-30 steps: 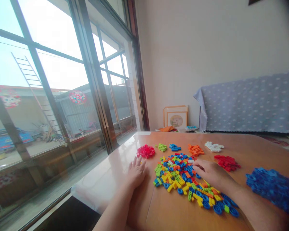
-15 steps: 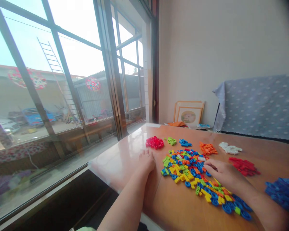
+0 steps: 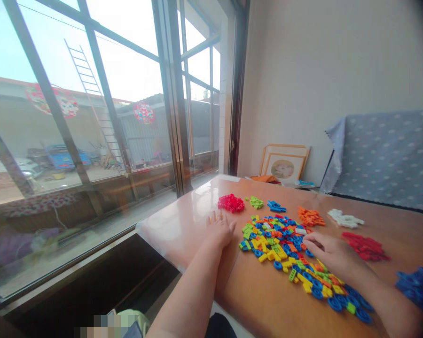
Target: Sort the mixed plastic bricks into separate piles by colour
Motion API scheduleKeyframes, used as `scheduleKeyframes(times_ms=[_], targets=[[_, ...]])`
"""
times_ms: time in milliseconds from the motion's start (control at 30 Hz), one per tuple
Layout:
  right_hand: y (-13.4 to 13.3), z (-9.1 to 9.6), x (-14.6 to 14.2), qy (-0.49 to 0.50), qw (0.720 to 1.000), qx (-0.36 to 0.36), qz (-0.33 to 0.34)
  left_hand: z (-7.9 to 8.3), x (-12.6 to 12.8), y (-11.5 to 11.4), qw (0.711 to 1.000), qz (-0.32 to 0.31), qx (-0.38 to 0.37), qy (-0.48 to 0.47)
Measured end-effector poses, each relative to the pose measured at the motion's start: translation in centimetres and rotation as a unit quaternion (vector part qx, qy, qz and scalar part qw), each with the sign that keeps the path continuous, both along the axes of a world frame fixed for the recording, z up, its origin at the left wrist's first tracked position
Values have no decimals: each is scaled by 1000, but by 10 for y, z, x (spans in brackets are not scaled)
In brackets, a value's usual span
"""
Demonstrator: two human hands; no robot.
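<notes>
Plastic pieces (image 3: 280,252), heaped between the 2 hands (image 3: 221,231) (image 3: 325,249), closer to the right

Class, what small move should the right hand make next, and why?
Probably pick the white block out of the mixed pile: it lies close to the right hand, and a separate pile of white pieces lies farther back.

The view swung left, so the left hand (image 3: 221,232) appears farther right.
</notes>
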State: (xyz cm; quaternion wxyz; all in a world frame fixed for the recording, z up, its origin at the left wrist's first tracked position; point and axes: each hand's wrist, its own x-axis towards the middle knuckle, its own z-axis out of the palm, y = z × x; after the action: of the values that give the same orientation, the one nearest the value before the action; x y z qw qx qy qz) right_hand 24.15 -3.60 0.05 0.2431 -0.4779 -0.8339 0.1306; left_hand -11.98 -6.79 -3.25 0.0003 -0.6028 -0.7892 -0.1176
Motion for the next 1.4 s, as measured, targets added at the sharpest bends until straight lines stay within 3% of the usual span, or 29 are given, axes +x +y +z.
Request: scheduleKeyframes(times_ms=[167, 367, 733, 933, 1233, 1400], targets=[[9, -7, 7, 12, 1000, -8, -2, 0, 0, -2, 999, -11, 43, -8], [19, -6, 18, 45, 998, 14, -32, 6, -4, -5, 986, -117, 117, 17], [1, 23, 20, 147, 985, 55, -75, 7, -1, -4, 981, -155, 105, 52], [-6, 40, 27, 134, 986, 68, -74, 15, 3, -7, 976, -159, 134, 61], [-10, -3, 58, 119, 986, 48, -109, 26, 20, -7, 968, -170, 176, 57], [-10, 2, 61, 129, 985, 49, -106, 34, 46, -12, 956, -211, 201, 35]])
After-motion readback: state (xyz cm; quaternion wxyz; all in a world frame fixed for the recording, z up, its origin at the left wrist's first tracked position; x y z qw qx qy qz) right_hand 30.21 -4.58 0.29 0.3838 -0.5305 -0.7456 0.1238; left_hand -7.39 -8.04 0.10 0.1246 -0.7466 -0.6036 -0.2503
